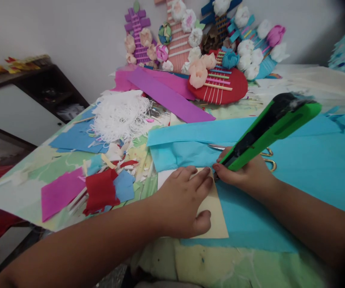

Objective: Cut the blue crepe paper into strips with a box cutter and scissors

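My right hand (250, 176) grips a green and black utility knife (268, 128), its handle tilted up to the right and its tip down at the upper right corner of a cream card (216, 216). Spread over that card, my left hand (184, 200) lies flat with its fingers stretched out, pressing it down. Under the card is a large sheet of light blue crepe paper (310, 160), folded over along its far side. Gold-handled scissors (270, 165) rest on the blue paper behind my right hand, partly hidden by it. The knife's blade cannot be made out.
White yarn (121, 116) lies heaped at the left, near magenta (61, 194), red (102, 190) and blue paper pieces. A purple strip (172, 96) lies farther back. Decorated stick instruments with paper flowers, one with a red oval base (223, 88), stand against the wall. A cabinet (19, 112) is at left.
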